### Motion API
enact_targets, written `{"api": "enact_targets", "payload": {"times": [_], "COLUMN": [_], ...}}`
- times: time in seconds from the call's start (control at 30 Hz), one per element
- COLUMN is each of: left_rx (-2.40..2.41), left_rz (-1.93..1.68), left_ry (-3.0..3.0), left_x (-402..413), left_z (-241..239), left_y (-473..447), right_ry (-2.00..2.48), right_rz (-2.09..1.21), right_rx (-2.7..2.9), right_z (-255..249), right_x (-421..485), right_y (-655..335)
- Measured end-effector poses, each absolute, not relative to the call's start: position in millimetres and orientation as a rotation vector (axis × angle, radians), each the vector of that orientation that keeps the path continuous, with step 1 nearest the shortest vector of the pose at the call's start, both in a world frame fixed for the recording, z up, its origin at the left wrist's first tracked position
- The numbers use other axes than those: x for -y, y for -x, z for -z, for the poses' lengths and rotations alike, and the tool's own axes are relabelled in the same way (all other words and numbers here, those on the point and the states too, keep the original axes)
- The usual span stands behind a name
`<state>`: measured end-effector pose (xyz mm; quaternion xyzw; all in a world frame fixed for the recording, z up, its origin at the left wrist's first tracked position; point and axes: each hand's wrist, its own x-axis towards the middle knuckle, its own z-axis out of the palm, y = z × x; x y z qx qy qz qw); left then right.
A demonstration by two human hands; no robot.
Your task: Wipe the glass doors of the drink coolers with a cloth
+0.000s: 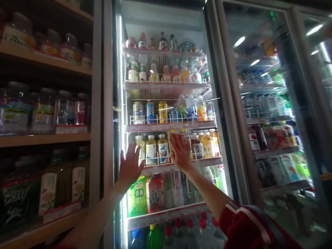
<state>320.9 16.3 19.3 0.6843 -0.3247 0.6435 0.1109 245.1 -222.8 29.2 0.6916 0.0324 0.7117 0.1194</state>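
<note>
My left hand [129, 166] is raised with its fingers spread, at the lower left of the lit drinks cooler, and holds nothing. It overlaps the bottles behind it and seems to rest against the glass door [166, 93]. My right hand [180, 152] lies flattened over a pale, cloth-like piece [171, 142] that shows along its left edge, level with the same shelf. Most of that piece is hidden under the fingers. Between the two hands stand yellowish tea bottles [151, 151] on the shelf. A bright green bottle [137, 197] sits lower, below my left hand.
Cans [162, 112] and bottles fill the cooler's wire shelves. Its dark door frame [220, 90] runs up the right side, with another glass-fronted cooler [275, 117] beyond. To the left, wooden shelves [46, 140] carry large bottles and jars. Red-capped bottles [168, 231] stand at the bottom.
</note>
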Motion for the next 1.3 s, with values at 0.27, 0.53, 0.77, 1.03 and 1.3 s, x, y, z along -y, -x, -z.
{"api": "enact_targets", "payload": {"times": [0.27,0.53,0.77,1.03,1.3], "left_rx": [0.840,0.839,0.887,1.255,1.128], "left_rz": [-1.866,-1.904,-1.869,-1.800,-1.765], "left_ry": [-2.073,-2.073,-2.032,-1.778,-1.786], "left_x": [-17.0,-24.4,-7.3,17.9,61.3], "left_z": [-18.1,-23.8,-14.4,-25.5,-29.7], "left_y": [-321.7,-317.2,-318.6,-295.8,-284.2], "right_ry": [-2.093,-2.004,-2.126,-2.151,-2.019], "right_rz": [-2.068,-2.379,-2.096,-2.178,-2.460], "right_rx": [-0.140,0.142,-0.192,-0.469,-0.660], "right_z": [-15.5,-27.0,-16.5,-26.5,-30.2], "right_x": [232.5,239.3,204.2,180.8,195.6], "right_y": [-240.1,-241.9,-247.7,-257.6,-247.5]}}
